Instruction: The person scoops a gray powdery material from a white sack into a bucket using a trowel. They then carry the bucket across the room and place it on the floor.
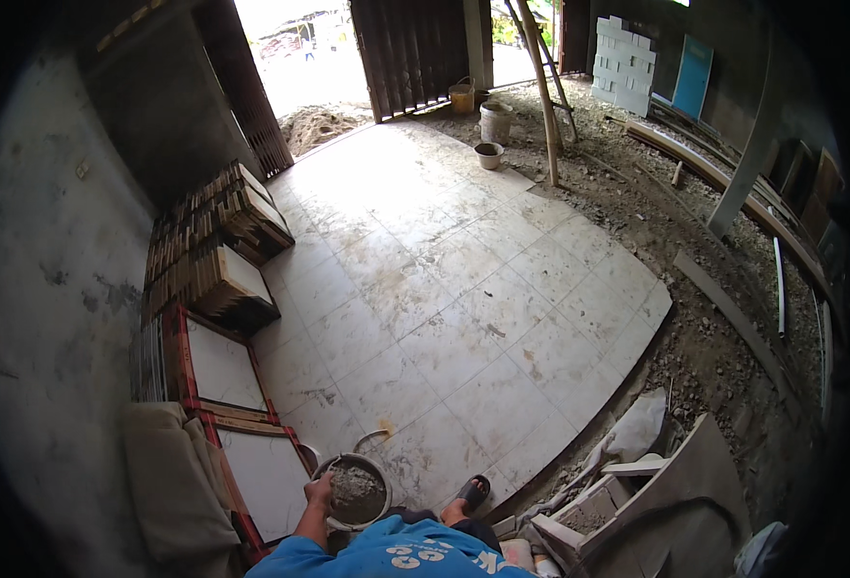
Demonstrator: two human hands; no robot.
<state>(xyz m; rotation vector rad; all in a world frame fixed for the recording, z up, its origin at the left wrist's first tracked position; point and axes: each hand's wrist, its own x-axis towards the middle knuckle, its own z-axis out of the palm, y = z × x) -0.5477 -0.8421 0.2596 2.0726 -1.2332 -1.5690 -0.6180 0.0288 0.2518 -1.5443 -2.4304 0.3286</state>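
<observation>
At the lower edge, my left hand (319, 491) is closed at the left side of a round bucket (387, 497). Whether its fingers wrap the rim or the handle is too small to tell. Grey wet mortar (355, 493) fills much of the bucket, which is close to my body on the tiled floor (444, 332). A thin curved piece (372, 435), perhaps a handle, shows just beyond the bucket. My right hand is out of sight. A sandalled foot (476, 491) stands on the tiles to the right.
Boxed tiles (237, 361) lean along the left wall, beside a draped cloth (170, 482). Broken boards (627, 491) lie at the lower right. Rubble ground (637, 197) borders the tiles. Buckets (495, 123) and a wooden pole (543, 96) stand at the back.
</observation>
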